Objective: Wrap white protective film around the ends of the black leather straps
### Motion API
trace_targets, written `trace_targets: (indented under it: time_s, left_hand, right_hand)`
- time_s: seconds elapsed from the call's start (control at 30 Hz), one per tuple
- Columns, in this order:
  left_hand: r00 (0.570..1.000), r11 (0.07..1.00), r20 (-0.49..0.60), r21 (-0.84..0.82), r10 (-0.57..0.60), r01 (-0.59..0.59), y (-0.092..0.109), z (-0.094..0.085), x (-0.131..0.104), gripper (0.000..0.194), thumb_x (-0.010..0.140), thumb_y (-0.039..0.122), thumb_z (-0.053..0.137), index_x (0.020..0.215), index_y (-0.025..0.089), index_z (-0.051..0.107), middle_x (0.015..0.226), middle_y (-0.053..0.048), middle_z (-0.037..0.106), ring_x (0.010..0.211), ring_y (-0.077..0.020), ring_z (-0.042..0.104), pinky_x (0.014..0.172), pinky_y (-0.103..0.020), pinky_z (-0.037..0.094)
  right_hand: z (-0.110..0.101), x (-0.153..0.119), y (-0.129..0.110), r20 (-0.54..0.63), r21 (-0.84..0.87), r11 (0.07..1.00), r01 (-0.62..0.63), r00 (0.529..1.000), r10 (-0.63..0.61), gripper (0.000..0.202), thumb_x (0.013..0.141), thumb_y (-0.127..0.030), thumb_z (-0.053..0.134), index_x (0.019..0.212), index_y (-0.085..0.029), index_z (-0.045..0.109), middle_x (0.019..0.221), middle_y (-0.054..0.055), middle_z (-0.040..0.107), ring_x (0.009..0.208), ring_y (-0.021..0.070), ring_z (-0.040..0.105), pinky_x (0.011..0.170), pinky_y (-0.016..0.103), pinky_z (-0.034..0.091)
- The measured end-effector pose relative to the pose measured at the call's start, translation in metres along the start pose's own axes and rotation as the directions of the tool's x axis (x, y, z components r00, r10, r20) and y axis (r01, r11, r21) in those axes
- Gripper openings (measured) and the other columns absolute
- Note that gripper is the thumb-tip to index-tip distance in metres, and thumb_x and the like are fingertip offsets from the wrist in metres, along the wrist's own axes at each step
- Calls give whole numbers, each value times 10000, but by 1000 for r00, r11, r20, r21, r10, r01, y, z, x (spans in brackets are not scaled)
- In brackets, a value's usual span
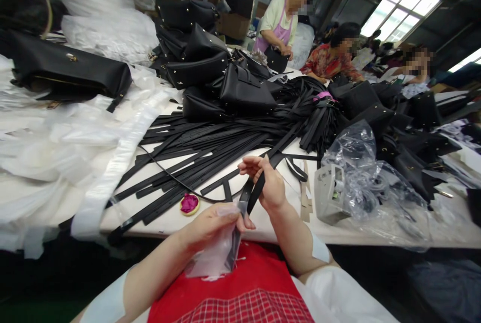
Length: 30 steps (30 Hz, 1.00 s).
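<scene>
The desk (180, 217) in front of you is white and crowded; a heap of black bags (210, 67) sits at its far side, a wide spread of black straps (210, 157) fans across the middle, white plastic wrap (56, 137) is piled to your left, and a crumpled clear bag (361, 177) lies to your right over a small grey box (328, 192); other people work at the far end. Close to your chest you hold one black strap (255, 192); your right hand (268, 185) is closed around its upper part, fingers pinched together on it, while your left hand (214, 222) is clamped on its lower end together with a thin clear sleeve (216, 255) that hangs down over your red apron (244, 283). To do this well, I would judge, keep the strap taut between both hands and the sleeve mouth held open and in line with the strap end. A small pink-filled dish (189, 203) lies just beside your left hand.
</scene>
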<state>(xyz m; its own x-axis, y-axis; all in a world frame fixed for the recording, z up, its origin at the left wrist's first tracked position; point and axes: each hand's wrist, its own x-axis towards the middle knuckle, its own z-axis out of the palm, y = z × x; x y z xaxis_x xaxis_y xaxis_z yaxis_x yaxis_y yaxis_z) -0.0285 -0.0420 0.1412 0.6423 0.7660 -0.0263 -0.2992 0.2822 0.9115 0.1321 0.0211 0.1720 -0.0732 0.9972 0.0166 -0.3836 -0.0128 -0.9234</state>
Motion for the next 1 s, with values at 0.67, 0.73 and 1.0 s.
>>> trace_targets:
  time_s: [0.67, 0.73, 1.0]
  left_hand:
    - [989, 656, -141, 752, 53, 72, 16, -24, -16, 346, 882, 302, 418, 716, 175, 693, 732, -30, 634, 747, -171, 583, 748, -269, 464]
    - [981, 665, -192, 736, 23, 128, 11, -34, -19, 332, 860, 278, 421, 722, 167, 703, 750, -31, 640, 736, -163, 589, 716, -257, 459]
    - [977, 744, -163, 634, -139, 212, -5, -44, -27, 313, 854, 300, 466, 800, 145, 733, 770, -32, 677, 726, -156, 605, 704, -232, 459]
  right_hand:
    - [-35, -19, 24, 21, -290, 933, -212, 974, 228, 504, 794, -635, 577, 846, -142, 663, 659, 43, 682, 516, 137, 617, 482, 243, 509]
    - [-46, -9, 6, -93, -242, 960, -141, 988, 122, 521, 811, -653, 549, 860, -143, 642, 593, 42, 681, 481, 152, 627, 471, 254, 521]
    - [-27, 2, -24, -294, -59, 974, 219, 929, -227, 447, 820, -611, 579, 778, -165, 579, 474, -12, 627, 369, 113, 554, 376, 191, 445]
